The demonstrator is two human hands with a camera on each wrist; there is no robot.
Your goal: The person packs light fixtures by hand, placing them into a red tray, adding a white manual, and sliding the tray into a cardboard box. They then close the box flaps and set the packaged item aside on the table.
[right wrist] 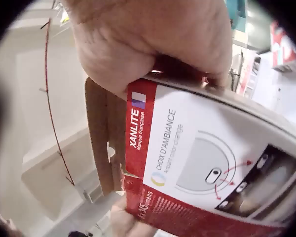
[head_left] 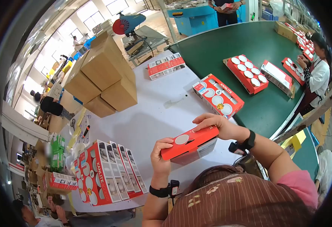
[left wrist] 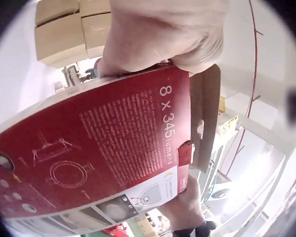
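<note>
Both hands hold a red Xanlite lamp box (head_left: 192, 142) over the near part of the white table. My left hand (head_left: 161, 157) grips its left end, thumb over the top face. At the far right end, my right hand (head_left: 226, 128) holds the box with its fingers bent over the upper face. A brown cardboard flap (left wrist: 205, 113) stands out along one edge of the box in the left wrist view. Printed text and drawings cover the red panel there. The right wrist view shows a white printed panel (right wrist: 187, 148) with a lamp picture; the box's inside is hidden.
Several Xanlite boxes (head_left: 97, 174) stand in a row at the left. Brown cartons (head_left: 105, 75) are stacked behind them. Further boxes lie on the white table (head_left: 150, 102) and the green conveyor belt (head_left: 207, 45). A person (head_left: 317, 75) works at the right.
</note>
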